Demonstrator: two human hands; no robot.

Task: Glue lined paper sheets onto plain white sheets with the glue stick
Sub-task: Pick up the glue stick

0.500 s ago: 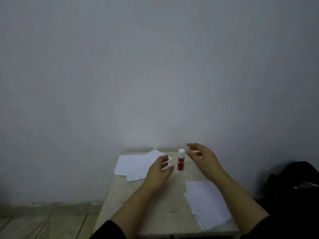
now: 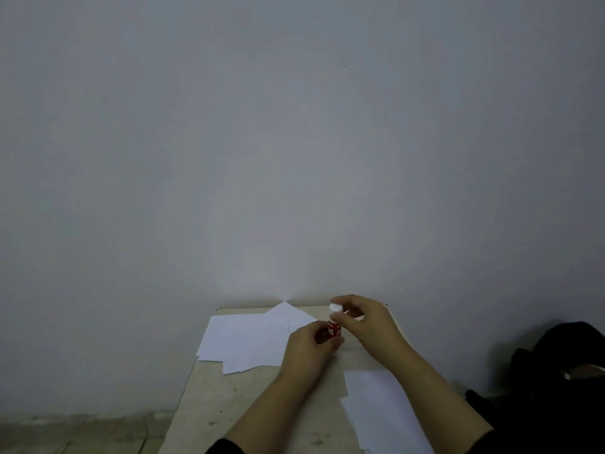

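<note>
Fingers of both hands meet on the glue stick [image 2: 334, 326], held upright above the far end of the table [image 2: 209, 401]. The left hand [image 2: 307, 352] wraps its red body from below; the right hand [image 2: 366, 322] pinches its white cap [image 2: 335, 309] from above. Just left of the grip lies a loose spread of white sheets [image 2: 245, 342], its far corner touching the grey wall [image 2: 294, 142]. Nearer the person, right of the grip, a second stack of sheets [image 2: 379, 414] lies partly under the right forearm. Whether either pile is lined cannot be told. Dark cloth [image 2: 556, 388] sits far right.
</note>
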